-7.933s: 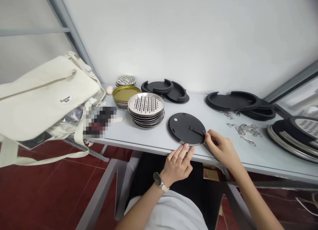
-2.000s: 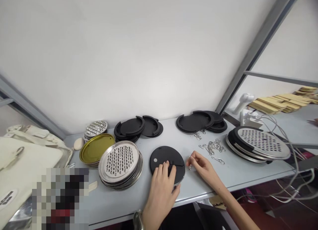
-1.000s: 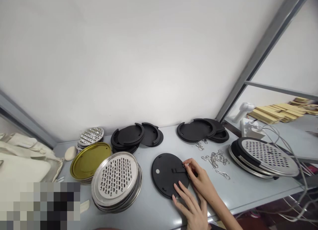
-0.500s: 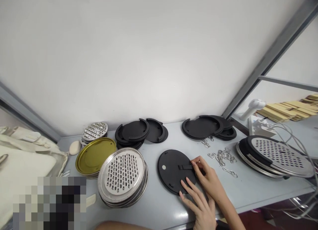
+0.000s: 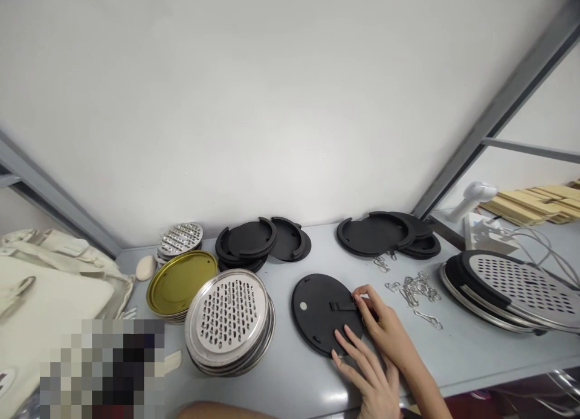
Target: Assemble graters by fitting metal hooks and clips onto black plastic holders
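Observation:
A round black plastic disc [image 5: 317, 322] lies on the table in front of me, with a pale round spot and a raised slotted tab [image 5: 343, 307] near its right edge. My left hand [image 5: 369, 371] is open, its stretched fingertips resting on the disc's lower right edge. At the end of the tab, the thumb and forefinger of my right hand [image 5: 383, 325] are pinched together; what is between them is too small to make out. Several wire clips [image 5: 414, 288] lie loose to the right of my hands.
Stacked round metal graters [image 5: 229, 313] stand at left, beside gold-coloured lids [image 5: 183, 283]. More black round holders [image 5: 247, 238] sit along the wall, some [image 5: 376, 235] further right. Another grater stack [image 5: 521, 283] is at the right edge. A cream cloth bag [image 5: 54, 286] lies far left.
The whole view has shifted slightly, so things appear a little further right. Both hands keep nearly the same places on the disc.

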{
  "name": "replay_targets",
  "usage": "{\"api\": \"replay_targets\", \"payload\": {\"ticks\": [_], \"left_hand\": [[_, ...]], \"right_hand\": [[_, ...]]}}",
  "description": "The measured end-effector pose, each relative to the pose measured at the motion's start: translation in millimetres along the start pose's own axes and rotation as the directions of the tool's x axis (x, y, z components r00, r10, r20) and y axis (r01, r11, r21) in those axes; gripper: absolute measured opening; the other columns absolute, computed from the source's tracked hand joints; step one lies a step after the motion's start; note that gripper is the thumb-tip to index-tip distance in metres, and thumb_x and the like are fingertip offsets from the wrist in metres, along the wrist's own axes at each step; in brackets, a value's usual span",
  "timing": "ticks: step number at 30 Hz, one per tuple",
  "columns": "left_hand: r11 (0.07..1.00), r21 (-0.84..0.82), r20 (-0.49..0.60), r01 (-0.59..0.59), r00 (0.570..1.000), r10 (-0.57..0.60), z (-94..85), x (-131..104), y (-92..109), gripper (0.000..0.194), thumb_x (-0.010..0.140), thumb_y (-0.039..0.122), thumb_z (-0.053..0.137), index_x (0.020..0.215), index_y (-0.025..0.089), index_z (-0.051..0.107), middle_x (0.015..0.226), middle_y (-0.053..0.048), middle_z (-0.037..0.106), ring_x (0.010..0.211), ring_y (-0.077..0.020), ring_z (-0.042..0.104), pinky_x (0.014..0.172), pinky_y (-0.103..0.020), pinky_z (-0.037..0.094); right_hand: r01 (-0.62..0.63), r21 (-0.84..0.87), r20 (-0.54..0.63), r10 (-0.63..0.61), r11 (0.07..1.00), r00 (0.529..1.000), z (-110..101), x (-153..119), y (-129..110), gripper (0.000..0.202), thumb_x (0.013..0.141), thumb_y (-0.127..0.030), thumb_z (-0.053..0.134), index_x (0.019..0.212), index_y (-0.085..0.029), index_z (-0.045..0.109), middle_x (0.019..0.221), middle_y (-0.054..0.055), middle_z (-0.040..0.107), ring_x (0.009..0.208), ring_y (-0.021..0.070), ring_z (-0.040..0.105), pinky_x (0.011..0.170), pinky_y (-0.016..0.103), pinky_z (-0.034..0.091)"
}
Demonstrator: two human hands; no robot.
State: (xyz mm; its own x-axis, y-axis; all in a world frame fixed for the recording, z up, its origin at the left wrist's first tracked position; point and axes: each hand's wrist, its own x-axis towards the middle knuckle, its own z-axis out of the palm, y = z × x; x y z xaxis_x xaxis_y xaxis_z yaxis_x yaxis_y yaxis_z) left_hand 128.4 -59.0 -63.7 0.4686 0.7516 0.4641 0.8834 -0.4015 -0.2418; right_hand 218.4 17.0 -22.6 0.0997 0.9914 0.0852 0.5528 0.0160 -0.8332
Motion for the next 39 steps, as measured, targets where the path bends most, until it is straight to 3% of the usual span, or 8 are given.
{"api": "replay_targets", "payload": {"ticks": [6,12,19,31,39], "left_hand": [[0.999,-0.029,-0.015,0.024,1.0,-0.025,8.2,-1.8,5.0,0.078,0.069,0.069,0.061,0.125,0.015,0.054,0.12,-0.026,0.061,0.106,-0.0469,0.06,0.076,-0.072,0.046],[0.993,-0.087,-0.054,0.076,0.995,-0.081,16.7,-3.5,10.5,0.056,0.076,0.056,0.062,0.116,0.017,0.06,0.118,-0.024,0.063,0.106,-0.0462,0.059,0.076,-0.075,0.044],[0.996,-0.072,-0.023,0.045,0.999,-0.046,15.5,-4.8,9.5,0.07,0.071,0.066,0.063,0.12,0.015,0.058,0.12,-0.026,0.061,0.108,-0.0475,0.057,0.077,-0.073,0.045],[0.993,-0.075,-0.058,0.089,0.994,-0.094,18.8,-3.6,14.0,0.054,0.078,0.053,0.061,0.116,0.015,0.059,0.117,-0.024,0.063,0.106,-0.0464,0.059,0.077,-0.073,0.045],[0.991,-0.097,-0.061,0.094,0.993,-0.1,20.2,-4.4,15.3,0.059,0.075,0.056,0.062,0.116,0.014,0.061,0.12,-0.024,0.061,0.11,-0.0467,0.055,0.078,-0.073,0.044]], "right_hand": [[0.025,-0.004,-0.009,-0.025,1.0,1.0,0.6,1.3,-0.1,0.023,0.098,-0.046,0.035,0.096,-0.025,0.043,0.061,-0.005,0.051,0.053,0.0141,0.044,0.056,0.025,0.037],[0.035,0.004,0.003,-0.036,0.999,0.999,-0.1,2.5,0.3,0.024,0.099,-0.046,0.032,0.094,-0.025,0.041,0.062,-0.004,0.051,0.052,0.0147,0.045,0.055,0.026,0.037],[0.036,-0.005,-0.017,-0.036,0.999,0.999,-0.5,1.9,-0.3,0.025,0.099,-0.046,0.032,0.094,-0.025,0.043,0.06,-0.004,0.05,0.051,0.0149,0.046,0.054,0.026,0.038],[0.029,-0.024,-0.037,-0.03,0.999,0.999,0.3,2.1,0.6,0.024,0.099,-0.046,0.032,0.093,-0.025,0.042,0.062,-0.003,0.054,0.053,0.0154,0.051,0.055,0.027,0.04],[0.01,0.014,-0.045,-0.009,1.0,0.999,1.7,1.5,-0.6,0.025,0.098,-0.049,0.034,0.094,-0.025,0.041,0.059,-0.004,0.053,0.05,0.015,0.046,0.052,0.026,0.037]]}}
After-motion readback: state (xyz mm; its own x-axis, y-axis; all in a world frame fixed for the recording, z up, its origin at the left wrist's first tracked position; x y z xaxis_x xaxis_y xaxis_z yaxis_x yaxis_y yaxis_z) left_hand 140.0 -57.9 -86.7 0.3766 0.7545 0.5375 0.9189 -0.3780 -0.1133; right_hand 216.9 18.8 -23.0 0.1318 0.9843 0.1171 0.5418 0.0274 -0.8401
